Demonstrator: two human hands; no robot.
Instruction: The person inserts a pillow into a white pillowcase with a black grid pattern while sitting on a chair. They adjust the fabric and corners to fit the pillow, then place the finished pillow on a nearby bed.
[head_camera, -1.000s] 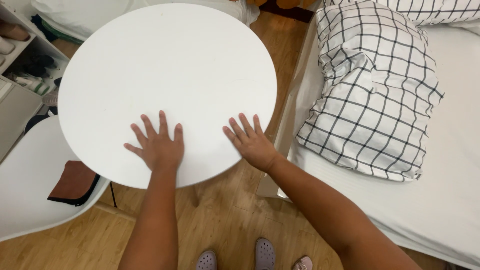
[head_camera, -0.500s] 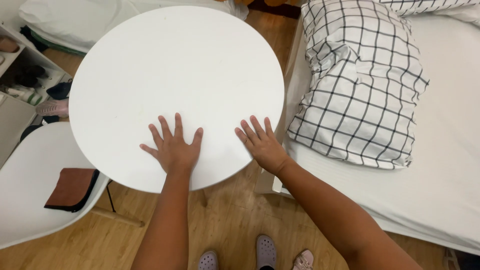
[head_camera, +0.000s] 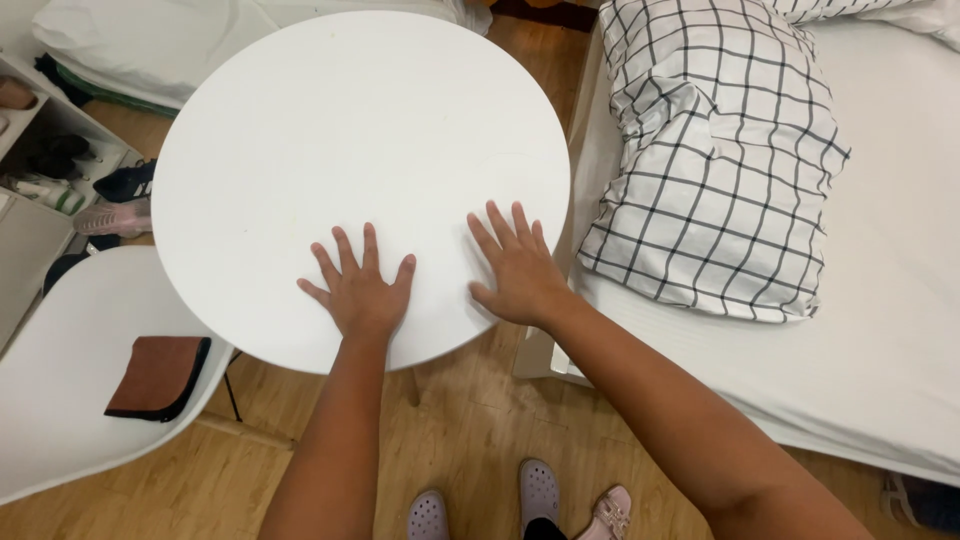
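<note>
Head view: left hand (head_camera: 358, 292) and right hand (head_camera: 516, 270) flat on round white table (head_camera: 330, 130) near its near edge, fingers spread, palms down, holding nothing. Tabletop bare. Brown wallet (head_camera: 158, 376) on white chair (head_camera: 60, 400) beside; checked pillow (head_camera: 715, 160) on bed (head_camera: 900, 300).

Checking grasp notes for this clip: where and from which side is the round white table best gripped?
Probably at the near rim of the round white table, from the person's side: the left hand and right hand lie flat just inside that thin, overhanging edge, which fingers could curl under.
</note>
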